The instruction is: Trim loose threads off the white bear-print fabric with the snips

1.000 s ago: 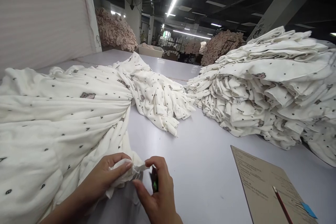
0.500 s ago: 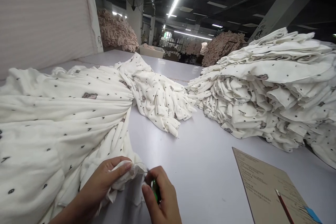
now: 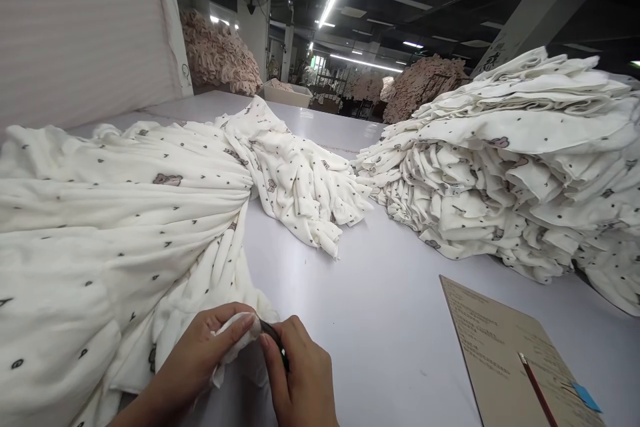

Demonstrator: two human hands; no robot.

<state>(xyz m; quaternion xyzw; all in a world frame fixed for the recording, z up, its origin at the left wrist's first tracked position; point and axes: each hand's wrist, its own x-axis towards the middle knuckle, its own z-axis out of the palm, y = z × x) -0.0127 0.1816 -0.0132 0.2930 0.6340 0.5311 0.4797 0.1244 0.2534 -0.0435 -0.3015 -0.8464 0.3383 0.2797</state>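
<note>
At the bottom centre, my left hand [image 3: 200, 350] pinches the edge of a white printed fabric piece [image 3: 210, 280] between thumb and fingers. Beside it, my right hand [image 3: 303, 373] is closed around small thread snips [image 3: 271, 331], largely hidden in the palm. Their dark blades meet the fabric edge at my left fingertips; whether they are parted I cannot tell. The held fabric joins a gathered heap of white cloth [image 3: 115, 200] with small dark marks and bear prints, spread over the left of the table. A bunched end [image 3: 305, 187] reaches toward the middle.
On the right of the pale table [image 3: 370, 320] stands a tall stack of the same white cloth [image 3: 500, 173]. Nearer lie a brown card [image 3: 480, 340] with writing, a pencil [image 3: 535, 383] and a blue tab [image 3: 586, 397]. Pink cloth piles [image 3: 220, 53] stand behind.
My right hand has moved left, bringing the snips against the fabric at my left fingertips. My left hand keeps its pinch. The view has shifted slightly.
</note>
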